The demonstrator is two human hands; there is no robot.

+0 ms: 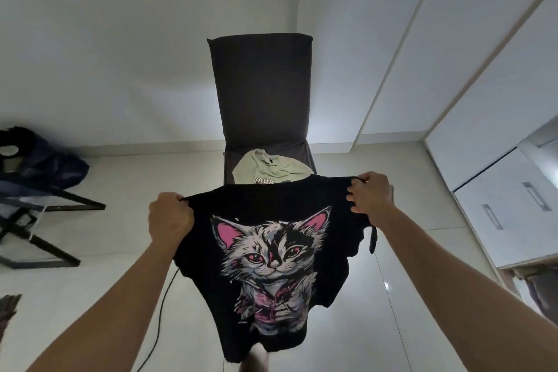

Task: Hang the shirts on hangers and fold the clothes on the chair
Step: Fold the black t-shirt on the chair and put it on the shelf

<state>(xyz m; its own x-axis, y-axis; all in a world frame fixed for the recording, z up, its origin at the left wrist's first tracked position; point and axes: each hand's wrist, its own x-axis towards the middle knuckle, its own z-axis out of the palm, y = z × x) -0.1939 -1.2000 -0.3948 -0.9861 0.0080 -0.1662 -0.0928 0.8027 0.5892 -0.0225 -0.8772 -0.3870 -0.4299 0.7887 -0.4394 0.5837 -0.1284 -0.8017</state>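
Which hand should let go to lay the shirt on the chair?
Right, tentatively: the right hand sits nearer the dark fabric-covered chair; the left hand keeps the black cat-print T-shirt spread.

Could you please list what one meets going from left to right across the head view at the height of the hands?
Black-framed stand → left hand → black cat-print shirt → right hand → white drawer fronts.
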